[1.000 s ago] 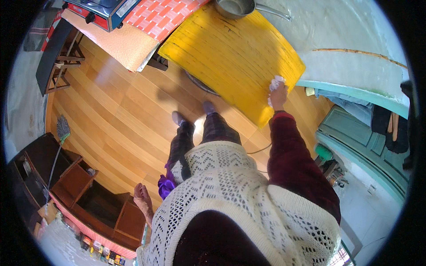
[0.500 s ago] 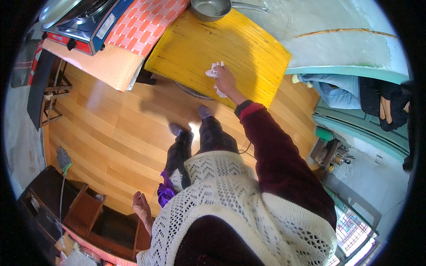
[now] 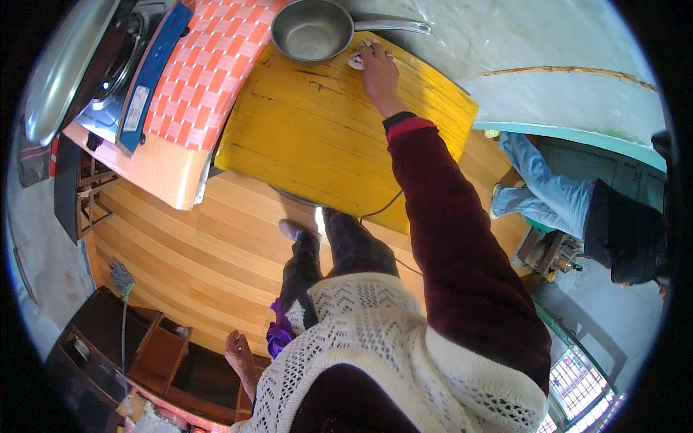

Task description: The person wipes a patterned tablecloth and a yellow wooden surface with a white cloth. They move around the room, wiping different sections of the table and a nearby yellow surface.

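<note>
Cloth (image 3: pixel 355 61) shows whitish, bunched under R hand (image 3: pixel 380 70) on dark-streaked yellow tbl (image 3: pixel 303 130).

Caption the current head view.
Right hand holds a crumpled white wad on a yellow wooden tabletop, beside a round grey metal pan.

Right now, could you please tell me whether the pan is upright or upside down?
Upright: the pan, near the right hand, shows its open inside when seen from above.

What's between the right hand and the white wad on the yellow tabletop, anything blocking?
Nothing visible: the right hand rests on the white wad, against the yellow tabletop. The gray pan sits nearby to the left, its handle beyond the fingertips, not between them.
</note>
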### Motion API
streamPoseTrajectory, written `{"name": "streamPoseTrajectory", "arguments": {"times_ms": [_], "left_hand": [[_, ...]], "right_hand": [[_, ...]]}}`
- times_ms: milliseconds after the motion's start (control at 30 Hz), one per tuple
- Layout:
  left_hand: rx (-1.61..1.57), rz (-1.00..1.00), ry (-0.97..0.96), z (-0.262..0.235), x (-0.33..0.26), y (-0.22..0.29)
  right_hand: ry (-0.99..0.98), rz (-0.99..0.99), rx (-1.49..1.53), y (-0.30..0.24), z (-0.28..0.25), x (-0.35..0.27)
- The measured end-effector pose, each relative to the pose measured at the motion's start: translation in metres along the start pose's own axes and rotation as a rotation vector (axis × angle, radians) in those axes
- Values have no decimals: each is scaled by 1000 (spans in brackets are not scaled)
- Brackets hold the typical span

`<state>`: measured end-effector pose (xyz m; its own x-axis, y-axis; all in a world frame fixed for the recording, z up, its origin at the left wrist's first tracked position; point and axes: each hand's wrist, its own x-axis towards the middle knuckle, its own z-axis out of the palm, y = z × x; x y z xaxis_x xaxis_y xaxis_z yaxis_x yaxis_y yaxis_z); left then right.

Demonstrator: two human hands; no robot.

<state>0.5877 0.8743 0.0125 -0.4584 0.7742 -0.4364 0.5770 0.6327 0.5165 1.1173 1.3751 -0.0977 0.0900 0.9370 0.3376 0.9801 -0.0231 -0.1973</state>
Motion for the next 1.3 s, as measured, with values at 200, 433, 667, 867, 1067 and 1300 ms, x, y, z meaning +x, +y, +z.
{"name": "streamPoseTrajectory", "arguments": {"times_ms": [200, 433, 667, 867, 1067, 1300], "left_hand": [[163, -65, -89, 2, 9, 84], [208, 85, -70, 4, 23, 81], [192, 15, -44, 11, 17, 72], [273, -44, -94, 7, 21, 92], [284, 240, -102, 1, 40, 102], [362, 163, -161, -13, 76, 87]], "right_hand": [[-188, 28, -150, 100, 12, -14], [-44, 464, -70, 211, -38, -119], [107, 468, -172, 174, 9, -60], [49, 160, -61, 74, 41, 28], [-163, -40, -170, 98, 38, 11], [-300, 302, -517, 226, -36, -111]]}}
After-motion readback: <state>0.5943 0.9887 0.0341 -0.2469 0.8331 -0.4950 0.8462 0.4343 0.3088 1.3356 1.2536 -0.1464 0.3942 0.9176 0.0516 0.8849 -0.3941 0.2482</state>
